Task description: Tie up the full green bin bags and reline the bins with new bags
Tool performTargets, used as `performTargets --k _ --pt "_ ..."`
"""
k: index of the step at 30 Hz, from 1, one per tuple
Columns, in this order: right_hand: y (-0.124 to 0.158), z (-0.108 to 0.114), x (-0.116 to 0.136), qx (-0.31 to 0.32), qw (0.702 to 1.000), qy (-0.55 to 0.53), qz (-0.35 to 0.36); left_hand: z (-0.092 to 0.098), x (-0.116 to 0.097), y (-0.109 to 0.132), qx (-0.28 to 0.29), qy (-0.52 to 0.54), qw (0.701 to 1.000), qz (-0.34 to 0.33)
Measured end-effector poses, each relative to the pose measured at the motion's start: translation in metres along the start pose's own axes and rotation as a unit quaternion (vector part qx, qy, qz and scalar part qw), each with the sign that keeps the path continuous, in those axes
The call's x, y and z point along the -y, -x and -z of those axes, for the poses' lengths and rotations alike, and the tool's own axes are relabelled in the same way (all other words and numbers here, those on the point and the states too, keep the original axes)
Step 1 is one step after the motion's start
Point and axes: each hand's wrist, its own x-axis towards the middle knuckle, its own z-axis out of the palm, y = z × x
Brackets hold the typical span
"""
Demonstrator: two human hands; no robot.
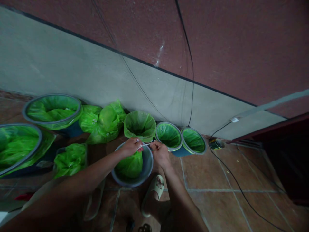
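A thin white drawstring (145,145) is pulled taut between my two hands. My left hand (131,146) is closed on one end of it, with a short loop showing at the fingers. The other end is pinched in my right hand (159,153), to the right at about the same height. Just below my hands, a green plastic bag (131,166) sits gathered inside a round grey-blue bucket (150,164). My left hand and wrist cover part of the bag's top and the bucket's rim.
Large bins (80,109) with green liners stand at left, near tied green bags (112,116). Behind the bucket is a green-lined bin (140,124); two smaller lined bins (169,137) stand right. A black cable (231,174) crosses the tiles. Slippers (158,185) show below.
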Motion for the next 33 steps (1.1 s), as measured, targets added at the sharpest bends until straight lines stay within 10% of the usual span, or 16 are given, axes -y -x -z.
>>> performTargets --k 4,10,17,23,33 --pt "0.001 0.000 -0.005 0.001 0.999 -0.021 -0.025 -0.002 0.002 -0.003 -0.041 0.072 0.996 0.030" --pt "0.012 0.000 -0.014 0.179 0.983 -0.016 -0.033 0.002 -0.001 0.001 -0.034 0.167 0.983 0.064" --pt "0.015 -0.010 -0.005 0.157 0.981 0.112 -0.027 0.009 -0.003 -0.001 -0.017 -0.058 0.998 -0.021" --pt "0.012 -0.007 -0.001 0.103 0.989 0.080 -0.070 0.013 -0.014 0.007 0.002 -0.314 0.942 -0.121" --pt "-0.002 -0.030 -0.015 0.037 0.995 -0.088 -0.020 0.002 -0.003 0.010 -0.017 -0.237 0.951 -0.197"
